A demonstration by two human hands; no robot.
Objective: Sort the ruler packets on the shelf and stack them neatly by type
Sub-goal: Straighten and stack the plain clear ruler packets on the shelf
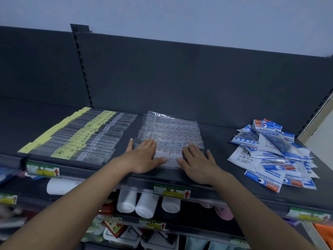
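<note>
While the clear ruler packets [171, 136] lie in a loose, overlapping spread at the middle of the shelf [216, 134], both hands rest on the end nearest the person. The left hand [144, 157] lies flat on the near left corner of the spread, fingers straight and thumb pointing inward. The right hand [198, 163] lies flat in the same way on the near right corner. Neither grips anything; each only presses down with an open palm.

This looks like the squaring-up of the middle type. The next move probably calls for drawing the packets together from both sides until their edges line up in one stack. The film looks slippery, so a light, even push would suit better than a hard one.

To the left, the yellow-tagged packets [81, 136] already lie in an even overlapping row. To the right, well apart, the blue and white packets [275, 154] sit in a jumbled heap, which seems to be the work left. Price labels [172, 191] line the shelf's front edge, and white bottles [144, 204] lie on the level below.
</note>
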